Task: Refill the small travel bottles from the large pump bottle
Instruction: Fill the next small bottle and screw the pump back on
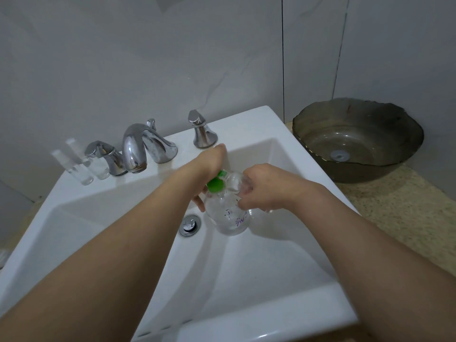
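clear pump bottle (228, 213) with green pump (216, 184) hangs over the white sink (246, 280); your left hand (209, 166) grips its top, your right hand (261, 187) clasps a small travel bottle (234, 181).

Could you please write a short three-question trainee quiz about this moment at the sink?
1. True or false: the large pump bottle is held over the sink basin.
2. Where do the small travel bottles stand? A) in the dark glass bowl B) on the sink ledge left of the faucet C) by the drain
3. What colour is the pump top?

Key: 1 true, both the left hand and right hand grip it; 2 B; 3 green.
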